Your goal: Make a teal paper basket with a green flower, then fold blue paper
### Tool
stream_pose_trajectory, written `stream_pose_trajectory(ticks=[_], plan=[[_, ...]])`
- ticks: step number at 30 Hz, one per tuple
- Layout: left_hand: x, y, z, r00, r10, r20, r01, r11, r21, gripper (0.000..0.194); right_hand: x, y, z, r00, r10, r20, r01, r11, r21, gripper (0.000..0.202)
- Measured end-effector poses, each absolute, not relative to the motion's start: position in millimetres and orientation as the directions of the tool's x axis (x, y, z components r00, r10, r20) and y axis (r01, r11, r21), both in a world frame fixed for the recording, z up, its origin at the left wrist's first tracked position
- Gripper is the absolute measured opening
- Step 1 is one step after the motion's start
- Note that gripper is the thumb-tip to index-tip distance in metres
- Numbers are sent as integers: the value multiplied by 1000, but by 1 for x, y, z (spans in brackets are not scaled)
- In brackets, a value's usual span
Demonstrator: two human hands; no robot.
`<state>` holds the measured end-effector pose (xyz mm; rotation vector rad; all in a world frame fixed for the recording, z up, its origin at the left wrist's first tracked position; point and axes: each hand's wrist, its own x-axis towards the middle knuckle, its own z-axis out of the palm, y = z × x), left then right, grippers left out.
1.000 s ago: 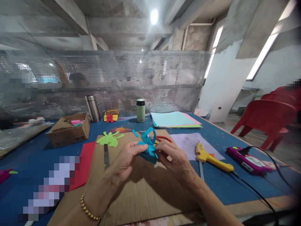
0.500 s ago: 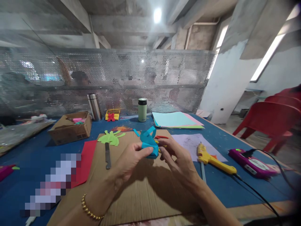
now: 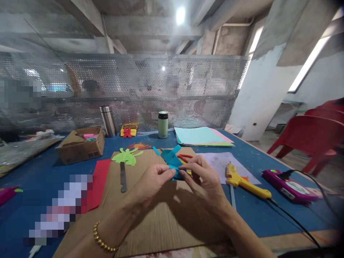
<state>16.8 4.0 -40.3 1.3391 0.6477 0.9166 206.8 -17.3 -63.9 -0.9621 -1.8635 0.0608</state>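
Observation:
A folded blue paper piece (image 3: 170, 157) is held up over the cardboard sheet (image 3: 150, 229), with a strip sticking up at its top. My left hand (image 3: 153, 181) pinches its lower left edge between thumb and fingers. From the other side my right hand (image 3: 202, 173) grips the lower right edge, thumb below and fingers above. The fingertips partly hide the paper's lower fold. Just behind it lie red-handled scissors or pliers (image 3: 185, 157), mostly covered. Left of my hands are green paper cut-outs (image 3: 127, 156) and a flat metal blade (image 3: 123, 177).
A yellow glue gun (image 3: 245, 184) with a black cord lies right, near a purple power box (image 3: 288, 186). Farther back stand a cardboard box (image 3: 80, 148), a steel flask (image 3: 108, 122), a green bottle (image 3: 162, 125) and stacked coloured paper (image 3: 199, 136). Red paper (image 3: 100, 182) lies left.
My right hand has moved left and closed on the blue paper's right edge. The paper's upper loop now looks flattened and tilted, and its lower part is pinched between both hands.

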Motion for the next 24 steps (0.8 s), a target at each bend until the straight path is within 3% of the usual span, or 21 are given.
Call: stream_pose_trajectory(ticks=[5, 11, 17, 24], plan=[[17, 5, -43, 476, 876, 82, -210, 22, 977, 38, 207, -17, -62, -172, 647, 743, 598, 668, -443, 10], [16, 6, -45, 454, 880, 139, -95, -107, 990, 41, 208, -17, -57, -86, 745, 662, 590, 573, -569, 16], [14, 10, -49, 460, 868, 187, -43, -188, 981, 33, 205, -13, -60, -136, 749, 649, 589, 588, -555, 16], [18, 6, -50, 303, 912, 277, 59, -308, 950, 28, 205, -15, -63, -162, 696, 700, 631, 619, -469, 18]])
